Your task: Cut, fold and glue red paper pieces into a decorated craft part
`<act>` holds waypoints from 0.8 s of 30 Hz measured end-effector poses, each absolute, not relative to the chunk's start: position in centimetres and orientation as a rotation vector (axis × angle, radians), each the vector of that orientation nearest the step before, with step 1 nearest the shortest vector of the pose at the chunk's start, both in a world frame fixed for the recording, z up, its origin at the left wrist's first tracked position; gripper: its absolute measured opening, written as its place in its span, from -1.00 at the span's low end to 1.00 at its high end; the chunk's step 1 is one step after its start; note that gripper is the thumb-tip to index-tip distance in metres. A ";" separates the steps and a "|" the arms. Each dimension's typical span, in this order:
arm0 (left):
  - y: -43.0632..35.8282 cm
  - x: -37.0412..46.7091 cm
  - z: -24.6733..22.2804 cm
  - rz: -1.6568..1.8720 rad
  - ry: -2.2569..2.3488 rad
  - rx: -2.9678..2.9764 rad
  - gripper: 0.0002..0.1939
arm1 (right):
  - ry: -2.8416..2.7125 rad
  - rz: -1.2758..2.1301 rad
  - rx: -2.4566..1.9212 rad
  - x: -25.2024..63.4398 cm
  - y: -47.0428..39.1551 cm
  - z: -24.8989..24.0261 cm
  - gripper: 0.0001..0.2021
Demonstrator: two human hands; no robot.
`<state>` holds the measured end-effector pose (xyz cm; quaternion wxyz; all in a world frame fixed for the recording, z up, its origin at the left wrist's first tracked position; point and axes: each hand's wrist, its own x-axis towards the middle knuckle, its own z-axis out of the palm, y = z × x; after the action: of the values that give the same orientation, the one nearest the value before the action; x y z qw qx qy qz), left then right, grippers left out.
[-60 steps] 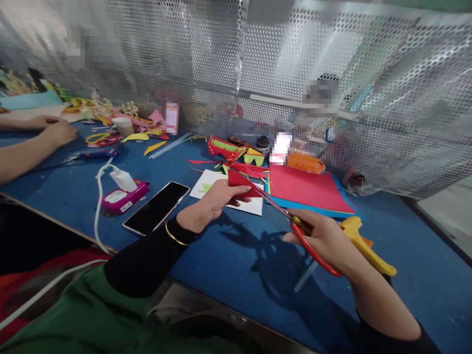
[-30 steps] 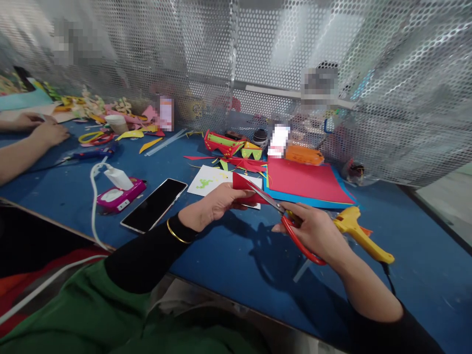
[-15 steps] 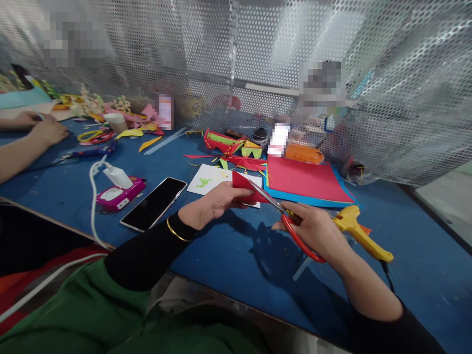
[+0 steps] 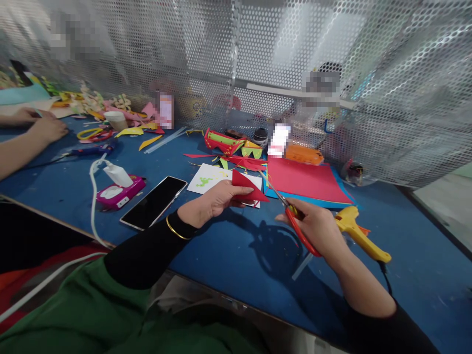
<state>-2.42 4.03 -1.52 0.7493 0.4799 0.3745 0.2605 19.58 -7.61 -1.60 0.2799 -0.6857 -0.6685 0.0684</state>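
Between the thumb and fingers of my left hand [image 4: 224, 196] is a piece of red paper [image 4: 248, 187], pointed at its right end. My right hand [image 4: 313, 221] grips scissors [image 4: 298, 231] with red handles, the blades pointing up and left. The blades are apart from the red paper, just to its right. Under and behind the paper lies a white sheet [image 4: 199, 179] with green and yellow marks. A yellow glue gun [image 4: 363, 236] rests just right of my right hand, and a clear glue stick [image 4: 302, 267] lies below it.
Red and blue sheets [image 4: 302, 179] are stacked behind my right hand. Red-and-green paper glasses [image 4: 224, 143] and scraps lie at the back. A phone [image 4: 155, 202] and a magenta power strip [image 4: 121, 193] are on the left. Another person's hands [image 4: 47, 128] work at far left. A perforated metal screen [image 4: 206, 49] stands behind.
The scissors have pulled away to the right from the red paper, whose right side now ends in a slanted point. My left hand has hardly moved.
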 end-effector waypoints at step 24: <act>4.8 -2.6 -1.1 0.736 0.925 0.878 -0.94 | -1.321 0.079 -2.478 22.9 4.2 -1.5 -0.70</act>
<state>-2.58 4.80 -1.13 0.7409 0.4005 0.4220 0.3356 22.91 4.24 -1.46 0.1655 -0.8698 -0.4639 0.0276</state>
